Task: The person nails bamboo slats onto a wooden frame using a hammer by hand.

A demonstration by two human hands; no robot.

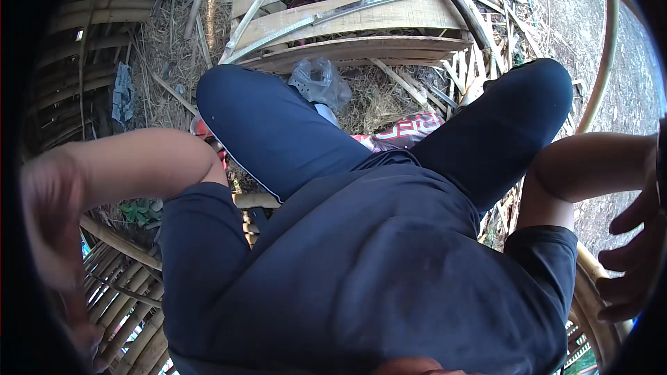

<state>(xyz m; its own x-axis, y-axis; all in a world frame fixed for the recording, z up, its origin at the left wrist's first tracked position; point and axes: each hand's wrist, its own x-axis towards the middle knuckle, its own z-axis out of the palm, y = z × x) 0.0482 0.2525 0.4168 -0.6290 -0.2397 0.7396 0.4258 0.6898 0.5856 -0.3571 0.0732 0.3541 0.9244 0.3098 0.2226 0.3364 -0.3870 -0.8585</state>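
A long pale strip (347,10) lies on the slatted wooden surface (403,15), crossed by a dark-handled tool (458,1). Well apart from it, the right hand (639,250) spreads its fingers, seemingly empty; the left hand (54,208) is too blurred to tell. Shifting the tool first should free the strip.

Left head-worn fisheye; looks steeply down over torso (375,264), very near; faces past bent knees (229,94) toward slatted wood (403,19) farther off; left hand (57,215) and right hand (638,250) at dark, curved rims.
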